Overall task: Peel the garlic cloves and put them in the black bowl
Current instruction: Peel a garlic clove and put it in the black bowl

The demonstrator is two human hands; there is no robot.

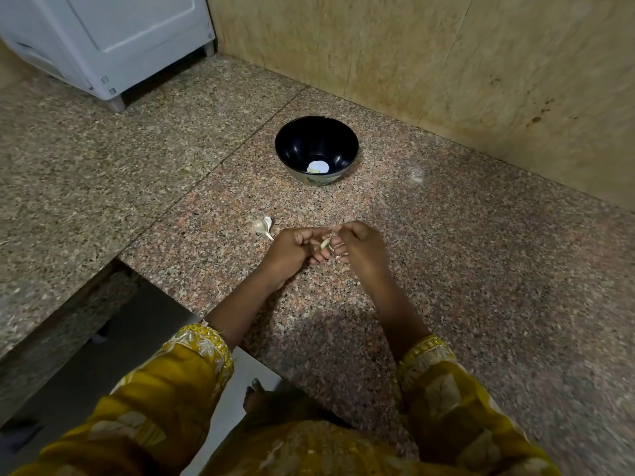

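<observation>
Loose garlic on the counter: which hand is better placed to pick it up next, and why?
Left, probably. The loose garlic lies just beside the left hand; the right hand is farther off, and both hands pinch a clove.

Place: a home kitchen.
Signs: speckled granite counter (446, 269); stone wall (446, 63) at 1 o'clock; white appliance (120, 36) at 11 o'clock.

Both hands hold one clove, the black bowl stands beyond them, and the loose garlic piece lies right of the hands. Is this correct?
Not quite. The head view shows the garlic piece lying left of the left hand, not right of the hands. The right hand joins it on one clove, with the bowl beyond.
</observation>
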